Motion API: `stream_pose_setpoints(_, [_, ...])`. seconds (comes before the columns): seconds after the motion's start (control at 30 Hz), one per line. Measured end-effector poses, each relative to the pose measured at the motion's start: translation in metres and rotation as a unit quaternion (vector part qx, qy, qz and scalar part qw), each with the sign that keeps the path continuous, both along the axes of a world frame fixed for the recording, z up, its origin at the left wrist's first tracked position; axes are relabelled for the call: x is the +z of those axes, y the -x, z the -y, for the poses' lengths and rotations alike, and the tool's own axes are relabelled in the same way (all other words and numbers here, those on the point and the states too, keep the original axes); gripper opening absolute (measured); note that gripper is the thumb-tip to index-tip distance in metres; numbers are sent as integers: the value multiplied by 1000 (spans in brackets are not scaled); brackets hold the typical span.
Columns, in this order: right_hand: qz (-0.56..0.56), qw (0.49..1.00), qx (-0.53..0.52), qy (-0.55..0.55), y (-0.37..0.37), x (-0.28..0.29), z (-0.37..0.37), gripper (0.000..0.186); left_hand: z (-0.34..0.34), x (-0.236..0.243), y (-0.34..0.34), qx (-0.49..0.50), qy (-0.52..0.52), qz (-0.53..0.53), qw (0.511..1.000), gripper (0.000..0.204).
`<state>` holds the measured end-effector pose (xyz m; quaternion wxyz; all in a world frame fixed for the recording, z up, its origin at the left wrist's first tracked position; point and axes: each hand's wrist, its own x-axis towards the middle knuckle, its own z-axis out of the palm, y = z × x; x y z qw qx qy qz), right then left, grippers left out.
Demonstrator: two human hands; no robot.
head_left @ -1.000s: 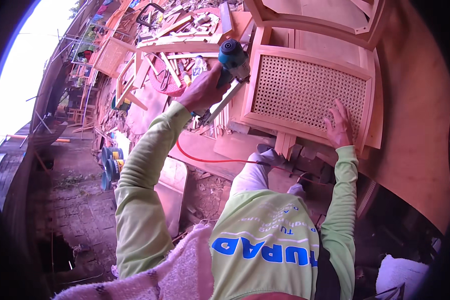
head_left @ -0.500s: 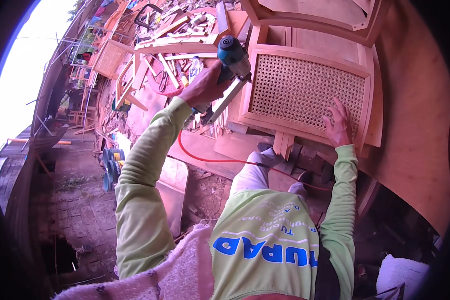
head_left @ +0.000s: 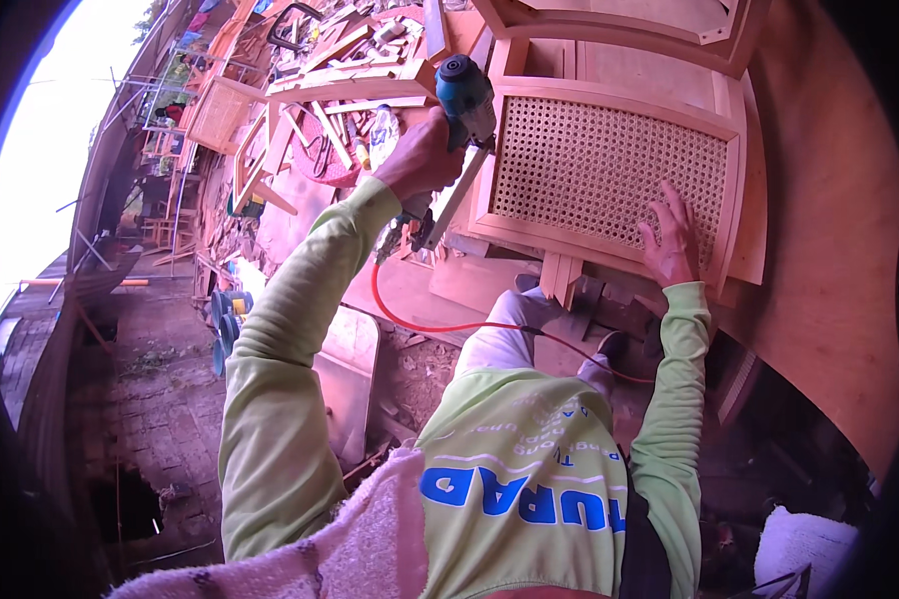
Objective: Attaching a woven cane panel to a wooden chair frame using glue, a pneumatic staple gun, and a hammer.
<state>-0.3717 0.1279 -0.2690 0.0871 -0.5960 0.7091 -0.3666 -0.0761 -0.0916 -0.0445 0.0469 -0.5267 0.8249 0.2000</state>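
My left hand (head_left: 425,160) is wrapped around the grip of a teal and black air nail gun (head_left: 466,105). Its long magazine slants down beside the panel, and its nose is at the left edge of the wooden frame (head_left: 609,258). A red air hose (head_left: 440,326) runs from the tool's lower end across my legs. The frame surrounds a woven cane panel (head_left: 599,170) and lies flat in front of me. On the panel's lower right part rests my right hand (head_left: 676,245), fingers apart and slightly bent, gripping nothing.
Another wooden frame (head_left: 619,35) stands behind the panel. A large curved plywood sheet (head_left: 819,200) extends along the right. Wood offcuts (head_left: 355,75) and a pink basket (head_left: 320,160) crowd the far left. Buckets (head_left: 230,324) stand on the ground at left; a pale board (head_left: 348,374) leans nearer.
The view has shifted slightly. The nail gun stays at the frame's left edge in my left hand, and the hose curve has swung a little right. My right hand remains on the cane.
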Motion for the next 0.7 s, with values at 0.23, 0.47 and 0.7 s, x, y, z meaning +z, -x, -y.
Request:
stream_pose_setpoints(0.23, [26, 1000, -12, -8, -3, 4, -1, 35, -5, 4, 14, 46, -46, -10, 998, 41])
stream_pose_setpoints(0.47, [33, 999, -18, -11, -3, 1, 0, 36, -7, 7, 10, 51, -53, -32, 997, 44])
stream_pose_setpoints(0.7, [6, 1000, -6, -12, 0, -4, 2, 35, -21, 3, -21, 36, -1, -113, 993, 42])
